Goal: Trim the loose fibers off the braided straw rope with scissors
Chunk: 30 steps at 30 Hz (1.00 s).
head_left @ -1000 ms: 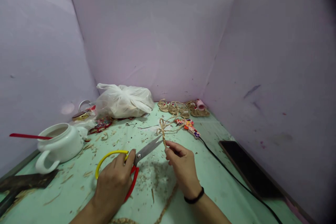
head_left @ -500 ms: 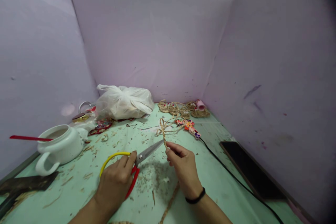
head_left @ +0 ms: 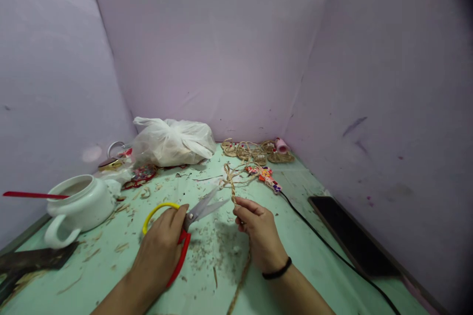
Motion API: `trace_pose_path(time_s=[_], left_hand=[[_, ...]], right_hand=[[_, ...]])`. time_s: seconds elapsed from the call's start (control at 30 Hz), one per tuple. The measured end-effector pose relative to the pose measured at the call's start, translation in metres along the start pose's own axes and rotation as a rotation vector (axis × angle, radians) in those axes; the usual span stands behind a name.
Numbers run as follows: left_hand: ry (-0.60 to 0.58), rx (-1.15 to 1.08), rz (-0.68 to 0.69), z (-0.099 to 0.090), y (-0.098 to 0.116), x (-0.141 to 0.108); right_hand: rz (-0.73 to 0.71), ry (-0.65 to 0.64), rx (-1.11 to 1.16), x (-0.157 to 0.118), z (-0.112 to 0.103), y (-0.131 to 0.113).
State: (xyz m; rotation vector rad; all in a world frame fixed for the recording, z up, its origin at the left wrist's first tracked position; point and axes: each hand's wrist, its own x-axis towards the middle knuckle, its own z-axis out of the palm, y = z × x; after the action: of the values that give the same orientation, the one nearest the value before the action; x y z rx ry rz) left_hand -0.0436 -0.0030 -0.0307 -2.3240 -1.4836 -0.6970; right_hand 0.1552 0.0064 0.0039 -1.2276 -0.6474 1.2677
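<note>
My left hand [head_left: 158, 246] is closed round the handles of a pair of scissors [head_left: 199, 212], one yellow and one red. The blades stand apart, their tips close to a braided straw cord [head_left: 232, 187]. Between the thumb and fingers of my right hand [head_left: 258, 229], which wears a black band on the wrist, that cord is pinched upright. Thin loops spread from its upper end, while the lower length runs down past the hand to the front of the table.
A white teapot [head_left: 83, 206] with a red stick stands left, near a dark cleaver-like blade [head_left: 40, 258]. Behind are a white plastic bag [head_left: 173, 142] and several coiled straw pieces [head_left: 258, 152]. At right lie a patterned glue-gun-like tool [head_left: 266, 177], its black cable [head_left: 321, 238] and a dark phone-like slab [head_left: 351, 236].
The scissor blades have opened from nearly closed, and my left hand has drawn slightly left. My right hand keeps its pinch on the cord. The view has shifted a little.
</note>
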Motion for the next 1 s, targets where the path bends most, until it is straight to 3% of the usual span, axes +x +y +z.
trace_pose_path(time_s=[0.27, 0.73, 0.87, 1.0], left_hand=[[0.037, 0.149, 0.131, 0.010, 0.006, -0.006], [0.135, 0.235, 0.199, 0.002, 0.006, -0.003], [0.027, 0.045, 0.058, 0.002, 0.006, -0.003], [-0.057, -0.257, -0.294, -0.009, 0.005, 0.007]], right_hand=[[-0.023, -0.034, 0.021, -0.002, 0.001, 0.002], [-0.063, -0.024, -0.034, 0.000, 0.000, 0.004], [-0.065, -0.036, -0.052, 0.000, 0.000, 0.005], [-0.011, -0.056, -0.044, -0.003, 0.001, 0.003]])
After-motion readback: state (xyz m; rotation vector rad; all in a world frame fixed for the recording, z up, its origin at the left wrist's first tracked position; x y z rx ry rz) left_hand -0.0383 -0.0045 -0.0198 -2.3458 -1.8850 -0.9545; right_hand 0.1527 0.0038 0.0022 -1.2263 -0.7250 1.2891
